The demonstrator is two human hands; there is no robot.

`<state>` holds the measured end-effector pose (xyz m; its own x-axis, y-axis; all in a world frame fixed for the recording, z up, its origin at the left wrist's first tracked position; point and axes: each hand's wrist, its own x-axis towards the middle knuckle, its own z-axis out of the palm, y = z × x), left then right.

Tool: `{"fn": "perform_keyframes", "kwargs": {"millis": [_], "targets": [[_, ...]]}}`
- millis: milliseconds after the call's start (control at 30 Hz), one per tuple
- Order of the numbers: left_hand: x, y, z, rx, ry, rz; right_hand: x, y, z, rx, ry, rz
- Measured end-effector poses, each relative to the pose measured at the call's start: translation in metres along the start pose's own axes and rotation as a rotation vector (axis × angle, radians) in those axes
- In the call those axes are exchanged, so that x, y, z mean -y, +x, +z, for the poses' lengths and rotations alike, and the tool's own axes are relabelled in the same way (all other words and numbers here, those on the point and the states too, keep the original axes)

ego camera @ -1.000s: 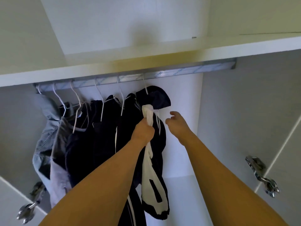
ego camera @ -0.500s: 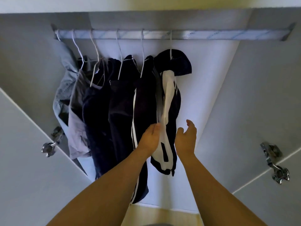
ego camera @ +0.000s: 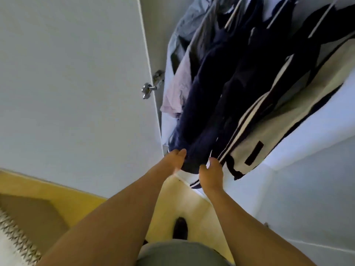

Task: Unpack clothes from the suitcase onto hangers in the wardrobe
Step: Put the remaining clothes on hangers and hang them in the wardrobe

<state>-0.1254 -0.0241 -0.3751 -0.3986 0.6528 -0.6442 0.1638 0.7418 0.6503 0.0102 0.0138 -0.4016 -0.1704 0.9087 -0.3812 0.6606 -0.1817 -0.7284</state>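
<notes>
Here the left hand (ego camera: 173, 159) and right hand (ego camera: 211, 174) reach toward the lower hems of the hanging clothes (ego camera: 221, 96) in the wardrobe, just beside the dark navy garment (ego camera: 194, 112). Their fingers look loosely extended and slightly apart, gripping nothing as far as the blur allows. The white-and-navy jacket (ego camera: 272, 127) hangs rightmost. The open wardrobe door (ego camera: 76, 83) stands to the left.

Looking down into the wardrobe (ego camera: 299, 198). Dark blue clothes (ego camera: 207, 104) hanging in a row, a black and white top (ego camera: 272, 131) at the right. Left hand (ego camera: 173, 160) and right hand (ego camera: 211, 174) at the bottom hems, fingers loose. Door hinge (ego camera: 148, 89) on the left.
</notes>
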Motion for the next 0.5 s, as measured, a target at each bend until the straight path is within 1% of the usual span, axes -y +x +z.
{"fn": "perform_keyframes", "kwargs": {"millis": [100, 200, 300, 400, 500], "targets": [[0.048, -0.011, -0.039, -0.08, 0.004, -0.073, 0.017, -0.017, 0.052, 0.223, -0.115, -0.049], [0.094, -0.028, -0.077, -0.143, -0.007, -0.147, 0.034, -0.035, 0.1, 0.374, -0.242, -0.098], [0.158, -0.048, -0.121, -0.2, -0.069, -0.211, 0.054, -0.062, 0.156, 0.504, -0.386, -0.169], [0.203, -0.066, -0.151, -0.218, -0.077, -0.267, 0.068, -0.086, 0.195, 0.598, -0.499, -0.172], [0.257, -0.09, -0.186, -0.161, -0.041, -0.322, 0.081, -0.127, 0.251, 0.768, -0.65, -0.182]]}}
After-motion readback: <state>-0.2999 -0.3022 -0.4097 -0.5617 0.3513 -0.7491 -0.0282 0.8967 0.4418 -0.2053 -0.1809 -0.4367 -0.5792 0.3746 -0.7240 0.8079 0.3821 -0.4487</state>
